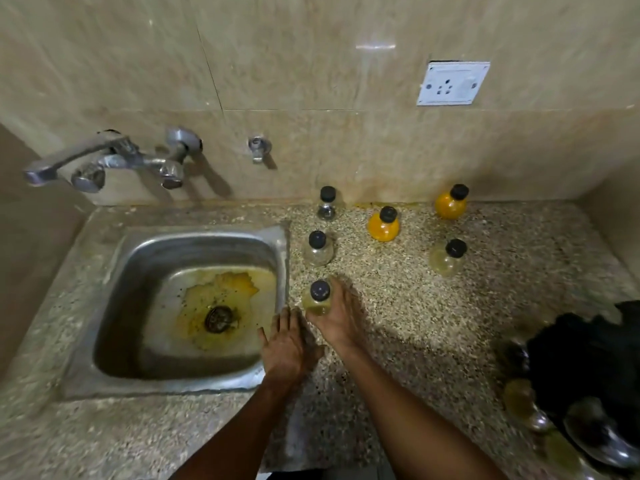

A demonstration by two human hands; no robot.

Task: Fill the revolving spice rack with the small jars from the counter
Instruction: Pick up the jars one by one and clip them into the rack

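Several small round glass jars with black caps stand on the speckled counter (433, 327). My right hand (341, 315) is wrapped around the nearest one, a pale yellowish jar (318, 296) beside the sink. My left hand (287, 344) lies flat with fingers apart, just left of that jar, at the sink's right rim. Farther back stand a clear jar (318, 249), a jar with a metal base (327, 203), two orange-filled jars (383, 225) (451, 201) and another pale jar (447, 257). The black revolving spice rack (585, 368) sits at the right edge, with jars in its lower slots.
A stained steel sink (114, 306) takes up the left half, with a wall tap (104, 161) above it. A white wall socket (452, 83) is mounted on the tiled wall. The counter ends in a side wall on the right.
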